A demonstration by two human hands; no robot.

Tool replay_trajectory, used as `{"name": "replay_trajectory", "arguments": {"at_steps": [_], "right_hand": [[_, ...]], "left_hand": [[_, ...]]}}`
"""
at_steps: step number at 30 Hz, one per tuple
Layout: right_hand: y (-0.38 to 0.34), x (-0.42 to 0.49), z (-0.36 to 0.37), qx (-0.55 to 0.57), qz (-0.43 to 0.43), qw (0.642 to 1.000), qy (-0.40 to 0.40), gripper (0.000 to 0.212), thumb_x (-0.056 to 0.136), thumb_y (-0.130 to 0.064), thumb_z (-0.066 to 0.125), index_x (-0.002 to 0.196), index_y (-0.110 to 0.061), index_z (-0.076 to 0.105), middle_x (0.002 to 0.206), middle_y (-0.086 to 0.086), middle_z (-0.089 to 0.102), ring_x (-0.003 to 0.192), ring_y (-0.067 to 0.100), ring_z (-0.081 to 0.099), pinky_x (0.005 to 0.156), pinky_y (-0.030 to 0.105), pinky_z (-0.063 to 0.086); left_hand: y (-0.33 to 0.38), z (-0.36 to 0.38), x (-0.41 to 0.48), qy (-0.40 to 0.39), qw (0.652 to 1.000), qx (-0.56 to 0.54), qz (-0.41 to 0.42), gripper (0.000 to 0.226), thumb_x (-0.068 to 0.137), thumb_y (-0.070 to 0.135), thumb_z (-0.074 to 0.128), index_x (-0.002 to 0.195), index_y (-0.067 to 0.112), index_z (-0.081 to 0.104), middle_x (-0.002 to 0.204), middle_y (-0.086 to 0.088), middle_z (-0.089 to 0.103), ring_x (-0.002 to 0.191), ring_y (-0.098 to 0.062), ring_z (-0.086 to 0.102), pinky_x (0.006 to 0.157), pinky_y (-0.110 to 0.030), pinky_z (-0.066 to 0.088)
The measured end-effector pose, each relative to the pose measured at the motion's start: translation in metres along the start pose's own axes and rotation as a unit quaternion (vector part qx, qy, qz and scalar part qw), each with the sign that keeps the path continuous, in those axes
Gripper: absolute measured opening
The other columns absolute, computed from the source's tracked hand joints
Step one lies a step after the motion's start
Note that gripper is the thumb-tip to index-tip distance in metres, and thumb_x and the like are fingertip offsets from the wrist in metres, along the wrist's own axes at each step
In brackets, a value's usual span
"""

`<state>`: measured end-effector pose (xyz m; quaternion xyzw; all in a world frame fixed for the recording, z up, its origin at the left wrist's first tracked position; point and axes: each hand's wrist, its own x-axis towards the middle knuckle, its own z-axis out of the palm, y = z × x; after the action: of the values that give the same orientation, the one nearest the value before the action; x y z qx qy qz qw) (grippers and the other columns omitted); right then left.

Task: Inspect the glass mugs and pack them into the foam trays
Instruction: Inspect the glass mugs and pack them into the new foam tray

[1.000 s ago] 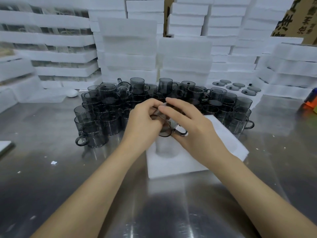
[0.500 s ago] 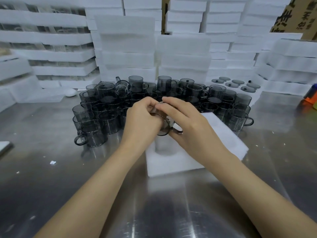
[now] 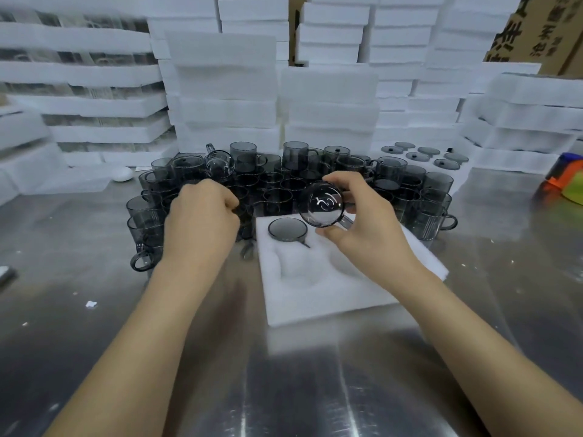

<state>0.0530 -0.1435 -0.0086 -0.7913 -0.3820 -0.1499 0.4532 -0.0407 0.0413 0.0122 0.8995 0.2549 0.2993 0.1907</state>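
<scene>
A white foam tray lies on the steel table in front of me. One smoky glass mug sits in its far left pocket, rim up; the pockets nearer me are empty. My right hand holds another glass mug above the tray's far edge, tipped so its round end faces me. My left hand is curled at the front of the crowd of grey mugs, fingers closed on a mug that is mostly hidden behind the hand.
Stacks of white foam trays wall off the back and both sides. Several round glass lids lie on foam at back right. An orange and green object sits far right, a white oval thing at left. Bare steel table near me.
Both hands were together on one mug over the tray. Now they have parted: a mug sits in the tray, the right hand holds a tipped mug, the left has moved to the cluster.
</scene>
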Motion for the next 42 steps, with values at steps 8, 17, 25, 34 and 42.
{"name": "replay_trajectory", "arguments": {"at_steps": [8, 17, 25, 34, 42], "right_hand": [[0.003, 0.002, -0.002, 0.027, 0.078, 0.996, 0.015, 0.075, 0.079, -0.035, 0.074, 0.142, -0.035, 0.032, 0.098, -0.023, 0.059, 0.09, -0.008, 0.056, 0.071, -0.001, 0.036], [0.015, 0.008, -0.001, -0.137, 0.103, 0.98, -0.098, 0.051, 0.095, -0.026, 0.056, 0.142, -0.016, 0.042, 0.148, -0.001, 0.037, 0.135, 0.016, 0.034, 0.098, 0.015, 0.021], [0.01, 0.005, 0.003, -0.268, 0.039, 0.952, -0.143, 0.068, 0.095, -0.031, 0.049, 0.151, -0.036, 0.011, 0.147, -0.006, 0.032, 0.134, 0.02, 0.023, 0.107, 0.038, 0.019], [0.016, 0.007, -0.009, -0.262, 0.092, 0.89, -0.362, 0.077, 0.084, -0.073, 0.006, 0.151, -0.036, -0.001, 0.157, -0.016, -0.015, 0.145, 0.008, -0.017, 0.117, 0.038, -0.012], [0.01, -0.001, -0.01, -0.245, 0.083, 0.914, -0.312, 0.075, 0.086, -0.071, 0.015, 0.152, -0.036, 0.011, 0.159, -0.016, -0.003, 0.147, 0.007, -0.007, 0.12, 0.036, -0.002]], "left_hand": [[-0.004, 0.001, 0.0, -0.036, 0.996, 0.081, -0.009, 0.018, 0.09, 0.021, 0.062, 0.105, 0.027, 0.07, 0.1, -0.001, 0.072, 0.106, -0.028, 0.061, 0.083, -0.038, 0.047], [-0.008, 0.005, 0.001, -0.027, 0.996, 0.081, -0.022, 0.034, 0.088, 0.006, 0.053, 0.113, 0.024, 0.066, 0.111, -0.003, 0.068, 0.109, -0.03, 0.058, 0.078, -0.035, 0.04], [-0.01, 0.004, 0.003, -0.035, 0.99, 0.13, -0.029, 0.012, 0.089, 0.014, 0.057, 0.095, 0.014, 0.067, 0.097, -0.009, 0.069, 0.094, -0.035, 0.059, 0.079, -0.036, 0.038], [-0.029, -0.003, 0.016, 0.004, 0.986, 0.158, -0.047, 0.031, 0.082, -0.001, 0.052, 0.102, 0.015, 0.069, 0.108, -0.015, 0.066, 0.107, -0.037, 0.054, 0.092, -0.042, 0.04], [-0.029, 0.048, 0.012, -0.015, 0.981, 0.168, 0.1, 0.031, 0.089, 0.004, 0.057, 0.114, 0.018, 0.066, 0.086, 0.003, 0.057, 0.113, -0.021, 0.045, 0.104, -0.044, 0.009]]}}
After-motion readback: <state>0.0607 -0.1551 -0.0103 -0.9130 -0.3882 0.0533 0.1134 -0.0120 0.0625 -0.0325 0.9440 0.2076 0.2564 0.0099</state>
